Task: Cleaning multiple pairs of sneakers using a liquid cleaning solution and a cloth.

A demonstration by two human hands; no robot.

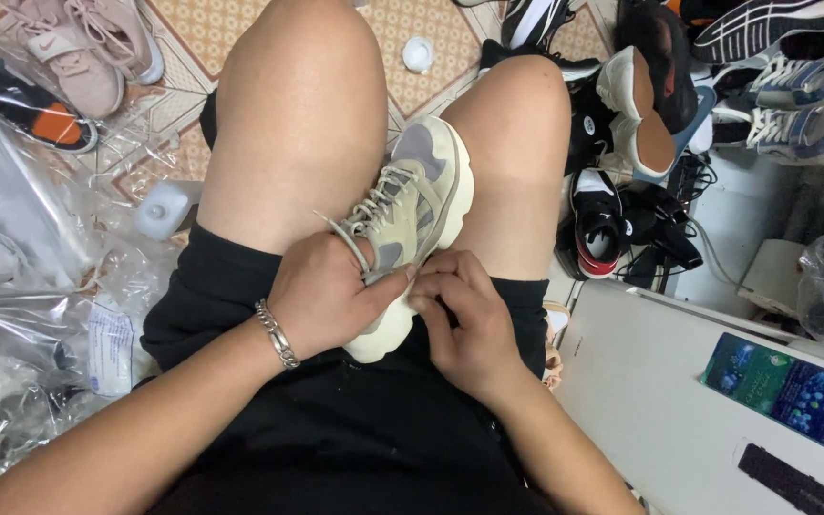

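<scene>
The sneaker (417,205) lies between the thighs, beyond both grips; left hand (321,296) and right hand (464,319) clasp its heel; shoes (793,105) pile far right; bags (21,315) left.

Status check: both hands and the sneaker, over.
Left hand gripping the heel end of the beige sneaker, lace running over it. Right hand pinching the heel rim. Sneaker wedged between the knees, nothing in the way.
</scene>
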